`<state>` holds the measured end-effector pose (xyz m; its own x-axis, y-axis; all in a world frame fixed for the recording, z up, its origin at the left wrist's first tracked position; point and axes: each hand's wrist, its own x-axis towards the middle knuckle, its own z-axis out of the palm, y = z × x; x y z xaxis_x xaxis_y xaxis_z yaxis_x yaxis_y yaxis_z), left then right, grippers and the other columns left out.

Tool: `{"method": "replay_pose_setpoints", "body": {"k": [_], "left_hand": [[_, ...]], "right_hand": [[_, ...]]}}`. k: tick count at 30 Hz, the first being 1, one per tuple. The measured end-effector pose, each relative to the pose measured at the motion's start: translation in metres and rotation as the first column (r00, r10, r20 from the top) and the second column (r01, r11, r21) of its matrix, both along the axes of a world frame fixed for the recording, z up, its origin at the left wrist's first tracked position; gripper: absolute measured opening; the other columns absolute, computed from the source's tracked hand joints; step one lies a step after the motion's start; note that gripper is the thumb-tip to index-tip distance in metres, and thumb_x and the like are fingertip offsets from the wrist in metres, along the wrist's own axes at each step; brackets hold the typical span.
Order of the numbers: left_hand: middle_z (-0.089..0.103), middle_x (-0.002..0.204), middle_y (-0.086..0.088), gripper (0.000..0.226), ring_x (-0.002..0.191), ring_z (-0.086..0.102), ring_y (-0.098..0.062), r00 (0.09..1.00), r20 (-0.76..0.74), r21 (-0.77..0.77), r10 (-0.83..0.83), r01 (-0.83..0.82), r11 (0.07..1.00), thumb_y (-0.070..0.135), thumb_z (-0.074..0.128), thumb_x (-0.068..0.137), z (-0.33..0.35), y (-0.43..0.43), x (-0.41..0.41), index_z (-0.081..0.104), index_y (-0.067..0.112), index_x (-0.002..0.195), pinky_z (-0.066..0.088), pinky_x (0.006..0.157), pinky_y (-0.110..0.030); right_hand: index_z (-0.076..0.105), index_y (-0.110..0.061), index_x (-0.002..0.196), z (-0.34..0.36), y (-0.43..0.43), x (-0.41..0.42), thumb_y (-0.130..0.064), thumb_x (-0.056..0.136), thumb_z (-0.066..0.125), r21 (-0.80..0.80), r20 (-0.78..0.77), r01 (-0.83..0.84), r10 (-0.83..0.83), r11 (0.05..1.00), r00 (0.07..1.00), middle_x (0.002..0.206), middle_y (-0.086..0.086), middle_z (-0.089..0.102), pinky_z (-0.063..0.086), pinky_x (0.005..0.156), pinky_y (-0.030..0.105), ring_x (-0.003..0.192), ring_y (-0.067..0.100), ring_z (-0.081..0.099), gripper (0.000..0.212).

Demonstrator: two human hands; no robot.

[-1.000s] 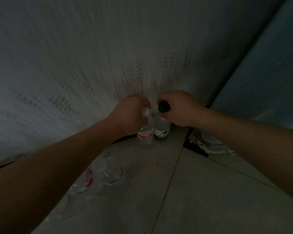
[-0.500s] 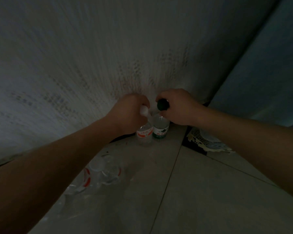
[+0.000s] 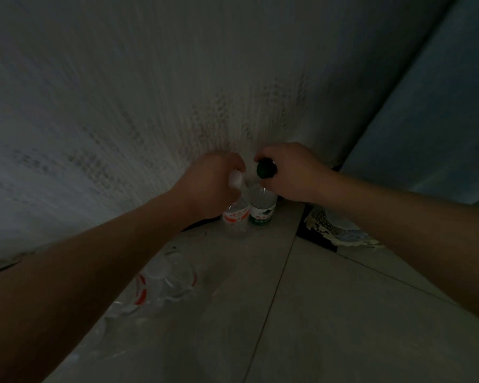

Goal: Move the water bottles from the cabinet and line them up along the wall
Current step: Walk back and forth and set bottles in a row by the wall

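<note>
Two clear water bottles stand side by side on the tiled floor against the pale wall (image 3: 150, 106). The red-labelled bottle (image 3: 235, 217) has a white cap, and my left hand (image 3: 210, 183) grips its neck. The green-labelled bottle (image 3: 262, 211) has a dark green cap, and my right hand (image 3: 291, 172) holds it at the top. Nearer to me, more clear bottles with red labels (image 3: 163, 280) stand along the wall, partly hidden by my left forearm.
A patterned cloth or mat (image 3: 335, 230) lies on the floor in the corner to the right of the bottles. A bluish panel (image 3: 432, 134) rises on the right. Grey floor tiles (image 3: 315, 313) spread toward me. The scene is dim.
Both hands and the two bottles have stayed nearly in place; the view has shifted slightly upward in the frame.
</note>
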<state>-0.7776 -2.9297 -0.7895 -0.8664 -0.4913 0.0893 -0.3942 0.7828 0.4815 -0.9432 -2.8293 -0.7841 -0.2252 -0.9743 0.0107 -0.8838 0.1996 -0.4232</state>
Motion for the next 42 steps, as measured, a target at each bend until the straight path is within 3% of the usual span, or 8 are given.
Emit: {"method": "replay_pose_setpoints", "body": {"k": [4, 9, 15, 21, 27, 35, 42], "left_hand": [[0.062, 0.119, -0.008, 0.047, 0.106, 0.059, -0.021, 1.000, 0.013, -0.002, 0.008, -0.008, 1.000, 0.018, 0.076, 0.079, 0.000, -0.001, 0.001, 0.062, 0.011, 0.123, 0.042, 0.084, -0.024], [0.062, 0.121, -0.009, 0.053, 0.109, 0.059, -0.023, 1.000, 0.018, -0.015, 0.007, -0.007, 1.000, 0.022, 0.080, 0.076, -0.001, 0.000, 0.001, 0.061, 0.011, 0.124, 0.046, 0.090, -0.029], [0.060, 0.121, -0.007, 0.058, 0.109, 0.058, -0.021, 0.999, 0.017, -0.025, 0.029, -0.029, 0.999, 0.027, 0.082, 0.074, -0.002, 0.001, 0.004, 0.060, 0.013, 0.126, 0.040, 0.087, -0.024], [0.061, 0.121, -0.003, 0.056, 0.107, 0.059, -0.020, 0.998, 0.000, -0.029, 0.062, -0.062, 0.998, 0.030, 0.081, 0.075, 0.008, 0.006, 0.016, 0.060, 0.016, 0.125, 0.043, 0.087, -0.025], [0.060, 0.127, -0.002, 0.062, 0.114, 0.057, -0.020, 0.995, 0.027, -0.054, 0.095, -0.093, 0.994, 0.041, 0.080, 0.075, 0.027, 0.005, 0.037, 0.058, 0.019, 0.130, 0.036, 0.086, -0.020], [0.049, 0.142, 0.002, 0.071, 0.126, 0.049, -0.017, 0.976, 0.172, -0.127, 0.135, -0.114, 0.985, 0.052, 0.069, 0.081, 0.056, -0.003, 0.096, 0.044, 0.025, 0.142, 0.038, 0.101, -0.026], [0.056, 0.132, 0.002, 0.060, 0.114, 0.055, -0.016, 0.928, 0.304, -0.165, 0.217, -0.173, 0.971, 0.060, 0.059, 0.085, 0.069, -0.006, 0.155, 0.048, 0.030, 0.136, 0.042, 0.088, -0.026]], "right_hand": [[0.059, -0.013, 0.126, 0.001, 0.000, 0.001, -0.027, 0.078, 0.076, 0.013, -0.009, 0.002, -0.002, 1.000, 1.000, 0.120, 0.008, 0.062, 0.042, 0.082, 0.023, 0.105, 0.019, 0.057, 0.052], [0.057, -0.013, 0.127, 0.002, 0.000, 0.001, -0.025, 0.077, 0.076, 0.036, -0.019, 0.007, -0.006, 0.999, 1.000, 0.122, 0.008, 0.060, 0.044, 0.085, 0.025, 0.107, 0.020, 0.056, 0.055], [0.054, -0.014, 0.131, 0.005, 0.001, 0.000, -0.025, 0.074, 0.079, 0.049, -0.018, 0.035, -0.034, 0.998, 0.999, 0.127, 0.008, 0.057, 0.047, 0.093, 0.032, 0.112, 0.021, 0.054, 0.063], [0.054, -0.016, 0.130, 0.017, 0.005, 0.007, -0.025, 0.076, 0.077, 0.042, -0.052, 0.023, -0.021, 0.999, 0.998, 0.123, 0.005, 0.055, 0.041, 0.082, 0.024, 0.103, 0.014, 0.051, 0.060], [0.051, -0.018, 0.133, 0.044, 0.009, 0.024, -0.031, 0.076, 0.077, 0.033, -0.062, 0.005, -0.003, 0.999, 0.998, 0.130, 0.004, 0.051, 0.041, 0.091, 0.026, 0.115, 0.019, 0.049, 0.064], [0.048, -0.023, 0.135, 0.063, 0.003, 0.081, -0.033, 0.078, 0.075, 0.055, -0.047, -0.135, 0.138, 0.989, 0.989, 0.132, 0.000, 0.049, 0.036, 0.092, 0.021, 0.119, 0.016, 0.048, 0.064], [0.041, -0.027, 0.140, 0.065, -0.005, 0.135, -0.036, 0.081, 0.072, 0.187, 0.009, -0.322, 0.326, 0.928, 0.945, 0.134, -0.002, 0.045, 0.041, 0.100, 0.030, 0.120, 0.015, 0.046, 0.067]]}}
